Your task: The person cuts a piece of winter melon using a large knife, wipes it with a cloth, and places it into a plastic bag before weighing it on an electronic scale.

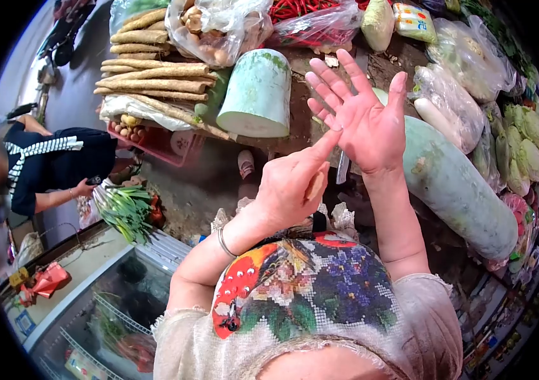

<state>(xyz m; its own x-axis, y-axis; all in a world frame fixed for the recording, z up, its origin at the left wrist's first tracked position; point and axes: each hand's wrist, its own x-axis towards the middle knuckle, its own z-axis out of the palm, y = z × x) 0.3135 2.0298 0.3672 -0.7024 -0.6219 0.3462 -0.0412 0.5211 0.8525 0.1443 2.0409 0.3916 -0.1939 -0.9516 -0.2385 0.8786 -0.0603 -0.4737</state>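
Note:
My right hand [365,120] is raised palm up with its fingers spread, holding nothing. My left hand [291,180], with a bracelet on the wrist, has its index finger stretched out, the tip touching the right hand near the base of the little finger. The other left fingers are curled, and I see no object in them. Beyond the hands stands a cut winter melon [256,95]. A long winter melon [456,187] lies to the right, partly behind my right hand. Below that hand shows a narrow shiny strip [343,168], perhaps a blade.
Long brown roots [155,81] are stacked at the back left, beside a bag of brown produce [219,28]. Red chillies [310,12] lie at the back. Bagged white radishes [443,104] are at the right. At left, a person [60,158] stands near green onions [120,209] and a glass-topped cooler [101,316].

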